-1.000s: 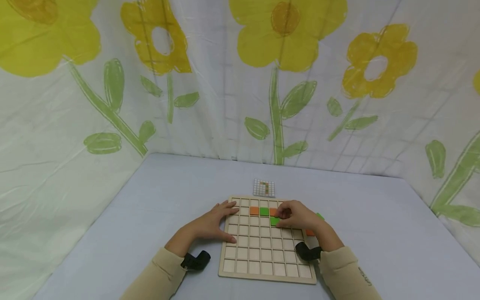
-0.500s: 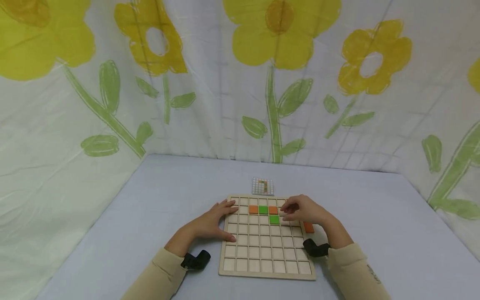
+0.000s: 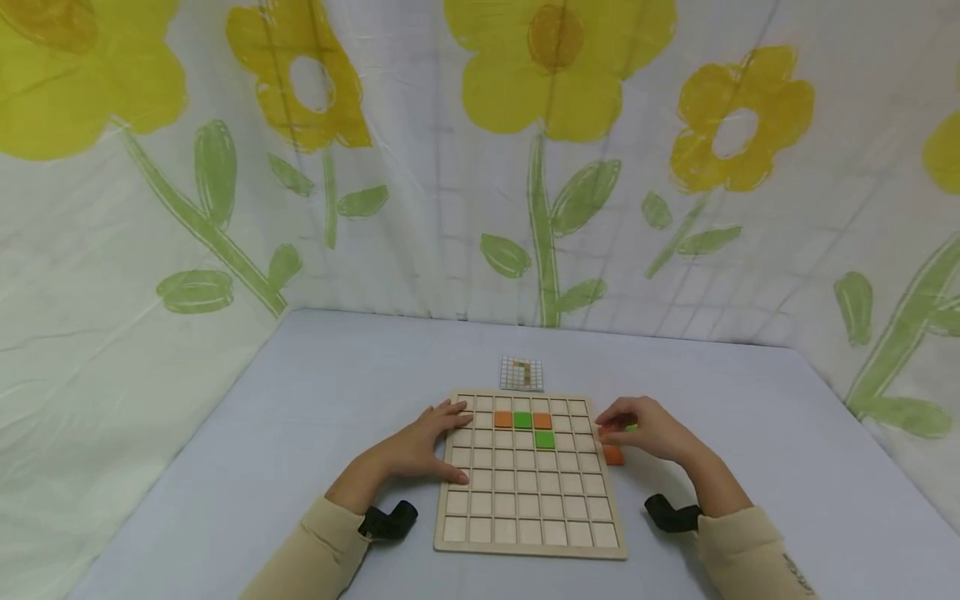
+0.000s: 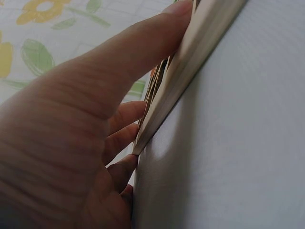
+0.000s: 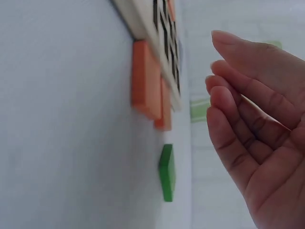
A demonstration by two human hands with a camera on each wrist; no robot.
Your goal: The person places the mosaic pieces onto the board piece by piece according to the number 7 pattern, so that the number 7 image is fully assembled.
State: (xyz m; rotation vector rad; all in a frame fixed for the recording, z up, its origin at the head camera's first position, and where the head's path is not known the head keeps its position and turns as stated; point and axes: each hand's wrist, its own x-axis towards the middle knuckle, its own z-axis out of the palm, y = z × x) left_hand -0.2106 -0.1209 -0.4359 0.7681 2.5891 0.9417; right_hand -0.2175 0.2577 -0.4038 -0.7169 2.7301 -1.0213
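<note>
A wooden grid board [image 3: 517, 506] lies on the table; orange and green square tiles fill several cells near its top. My left hand [image 3: 414, 446] rests on the board's left edge, thumb and fingers spread; the left wrist view shows the thumb [image 4: 157, 36] over the wooden rim. Off the board's right side, my right hand [image 3: 647, 429] hovers with nothing in its loosely bent fingers. Below it in the right wrist view are two orange tiles, the nearer orange tile [image 5: 145, 81] beside the board's edge, and a green tile [image 5: 167, 172] farther out.
A small pattern card [image 3: 522, 374] with a coloured grid lies just beyond the board. The pale table [image 3: 360, 358] ends at a hanging flowered cloth [image 3: 420, 208] at the back and sides.
My right hand has moved right, from the green tile in the second row to above the loose tiles beside the board. The left hand stays in place.
</note>
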